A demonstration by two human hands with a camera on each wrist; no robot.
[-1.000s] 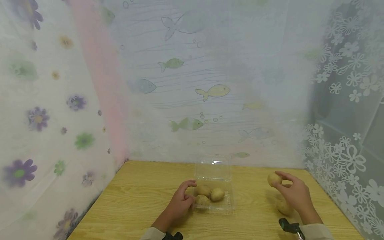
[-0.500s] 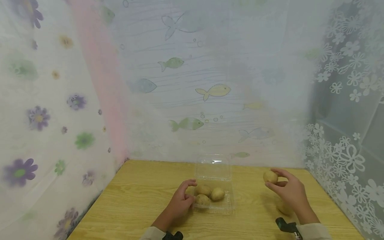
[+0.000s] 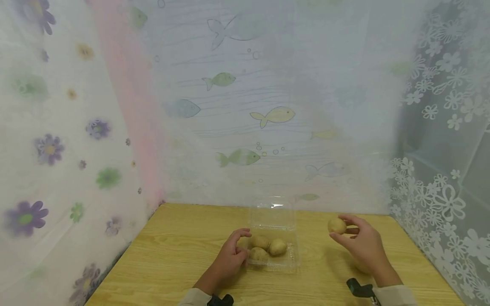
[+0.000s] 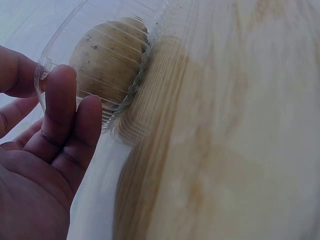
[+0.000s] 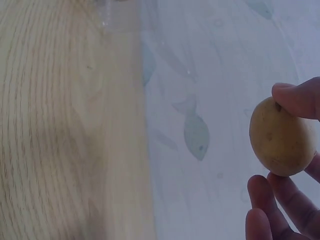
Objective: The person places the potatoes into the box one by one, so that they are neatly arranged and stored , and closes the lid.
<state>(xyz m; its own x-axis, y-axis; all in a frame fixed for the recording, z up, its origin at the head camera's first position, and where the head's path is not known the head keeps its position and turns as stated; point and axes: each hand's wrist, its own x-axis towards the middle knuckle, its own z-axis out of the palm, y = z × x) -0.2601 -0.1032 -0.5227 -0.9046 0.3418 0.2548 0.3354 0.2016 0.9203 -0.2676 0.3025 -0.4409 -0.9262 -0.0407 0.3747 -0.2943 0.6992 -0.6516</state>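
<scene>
A clear plastic clamshell container point(image 3: 291, 264) sits on the table with its lid raised at the back. Three potatoes point(image 3: 278, 247) lie inside it. At the container's left side my left hand point(image 3: 231, 257) holds its rim; the left wrist view shows fingertips point(image 4: 62, 92) against the clear wall, a potato point(image 4: 107, 60) behind it. My right hand point(image 3: 365, 246) pinches another potato point(image 3: 337, 226) between thumb and fingers, raised above the table to the right of the container. Below that hand, one more potato point(image 3: 360, 265) is mostly hidden.
The wooden table point(image 3: 172, 250) meets a fish-patterned sheet point(image 3: 229, 127) at its back edge. Flowered sheets hang at the left point(image 3: 57, 178) and right point(image 3: 440, 204). The raised container lid point(image 3: 272, 214) stands close to the back sheet.
My right hand has moved left with its potato, toward the container. The potato on the table is now more covered by that hand. My left hand stays at the container.
</scene>
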